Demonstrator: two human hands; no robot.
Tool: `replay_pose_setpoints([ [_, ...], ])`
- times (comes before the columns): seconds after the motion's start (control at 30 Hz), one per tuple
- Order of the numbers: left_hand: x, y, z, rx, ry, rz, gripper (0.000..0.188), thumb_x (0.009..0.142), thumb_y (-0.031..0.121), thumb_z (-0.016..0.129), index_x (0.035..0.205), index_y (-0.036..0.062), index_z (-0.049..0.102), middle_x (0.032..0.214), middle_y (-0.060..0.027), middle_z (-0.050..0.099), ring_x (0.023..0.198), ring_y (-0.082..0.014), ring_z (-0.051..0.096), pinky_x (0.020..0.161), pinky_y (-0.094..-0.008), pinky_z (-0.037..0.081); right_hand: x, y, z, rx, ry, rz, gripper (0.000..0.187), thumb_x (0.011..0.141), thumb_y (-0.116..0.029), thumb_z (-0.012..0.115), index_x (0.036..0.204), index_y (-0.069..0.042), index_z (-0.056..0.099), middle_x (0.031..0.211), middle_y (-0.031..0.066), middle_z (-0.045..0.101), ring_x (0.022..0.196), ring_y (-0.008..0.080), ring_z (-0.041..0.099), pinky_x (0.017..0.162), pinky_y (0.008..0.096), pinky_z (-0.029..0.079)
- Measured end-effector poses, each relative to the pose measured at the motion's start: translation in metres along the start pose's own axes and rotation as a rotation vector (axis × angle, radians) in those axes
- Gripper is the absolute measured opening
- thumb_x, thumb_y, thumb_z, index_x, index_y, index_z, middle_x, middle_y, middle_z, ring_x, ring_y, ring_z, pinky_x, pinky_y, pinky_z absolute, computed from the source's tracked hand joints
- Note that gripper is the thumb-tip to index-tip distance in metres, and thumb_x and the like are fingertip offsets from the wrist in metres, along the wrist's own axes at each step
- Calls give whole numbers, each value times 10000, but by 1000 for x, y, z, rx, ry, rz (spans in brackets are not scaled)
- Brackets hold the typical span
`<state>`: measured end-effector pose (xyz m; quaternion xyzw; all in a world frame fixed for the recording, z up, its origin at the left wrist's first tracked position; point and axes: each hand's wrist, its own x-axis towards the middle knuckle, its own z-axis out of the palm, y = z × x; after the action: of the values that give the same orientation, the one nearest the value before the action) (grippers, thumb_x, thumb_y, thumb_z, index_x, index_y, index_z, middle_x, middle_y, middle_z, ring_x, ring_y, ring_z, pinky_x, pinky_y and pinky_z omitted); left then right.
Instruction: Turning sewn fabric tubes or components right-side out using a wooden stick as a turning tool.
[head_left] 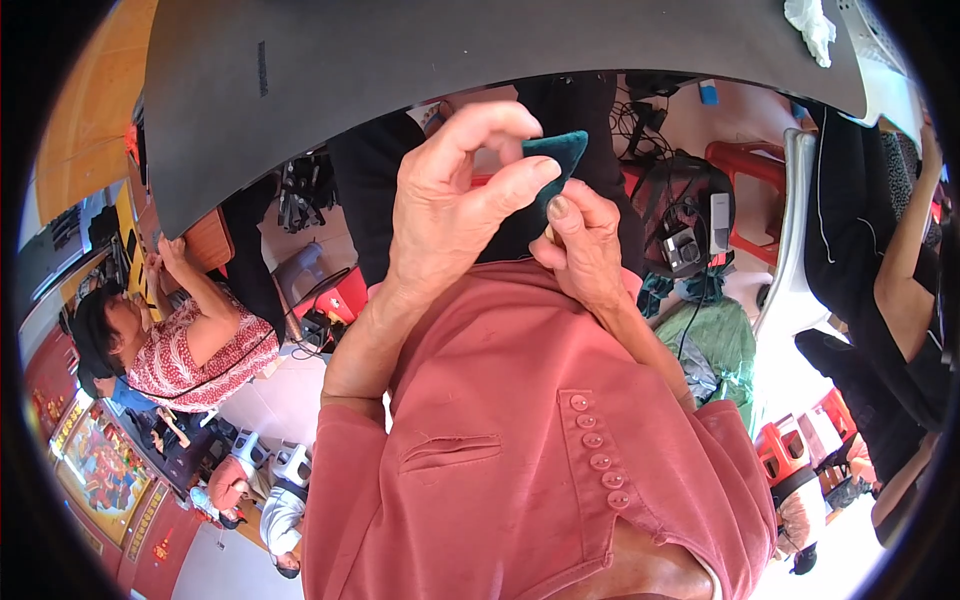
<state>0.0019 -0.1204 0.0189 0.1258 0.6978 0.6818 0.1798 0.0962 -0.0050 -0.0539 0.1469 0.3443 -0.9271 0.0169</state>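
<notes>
From where I stood, the dark green piece (568, 148) caught the eye first: soft-looking, with a velvety nap, its upper corner pointed and the rest narrowing down behind the thumbs. It was held up in the air in front of the person's pink shirt (480, 360), just short of the curved near edge of the dark surface (400, 50).

The right hand (585, 240) had thumb and fingers pinched together on its lower end. The left hand (460, 190) was arched above, thumb laid across the green face and index finger curled toward the top edge; I couldn't tell whether those fingers had closed on it.

Beyond the hands the surface stretched wide, a white crumpled piece (812, 32) near its far right corner. There was air to either side of the forearms, with a black bag (685, 190) and a red stool (755, 170) lower down to the right.
</notes>
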Motion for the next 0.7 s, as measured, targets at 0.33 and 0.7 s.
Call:
replay_pose_setpoints([
  [0.33, 8, -7, -12, -82, -277, -111, 329, 951, 258, 493, 974, -33, 643, 973, -113, 653, 871, -151, 600, 817, -278, 454, 2, -1, 2, 97, -34, 13, 212, 913, -107, 587, 1084, 16, 607, 701, -16, 449, 505, 41, 327, 400, 203, 287],
  [0.7, -10, -19, 7, -89, -43, -188, 210, 922, 190, 561, 953, 5, 655, 752, 27, 616, 675, -21, 497, 591, -180, 400, -5, 4, 7, -129, 81, -132, 186, 856, 5, 623, 1033, 56, 613, 957, 55, 586, 577, 32, 434, 446, 175, 347],
])
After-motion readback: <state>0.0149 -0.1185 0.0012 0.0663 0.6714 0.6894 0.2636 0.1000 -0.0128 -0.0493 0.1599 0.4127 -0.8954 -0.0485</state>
